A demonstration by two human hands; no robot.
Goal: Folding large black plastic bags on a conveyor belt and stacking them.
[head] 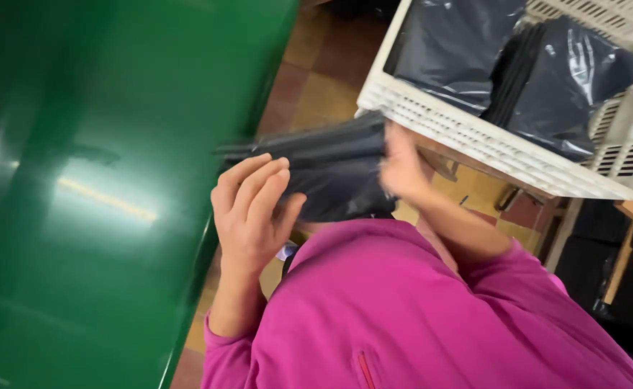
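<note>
we hold the dark folded stack (331, 169) just beside the green bench (79, 180), left hand (252, 209) curled loosely at its near edge, right hand (401, 167) closed on its far edge, best kept level below the white crate (475, 137).

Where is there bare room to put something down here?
The green table left of the left hand is bare and shiny. The white crate is crowded with dark plastic packets. Both hands, the right hand blurred, hold a dark bundle.
</note>
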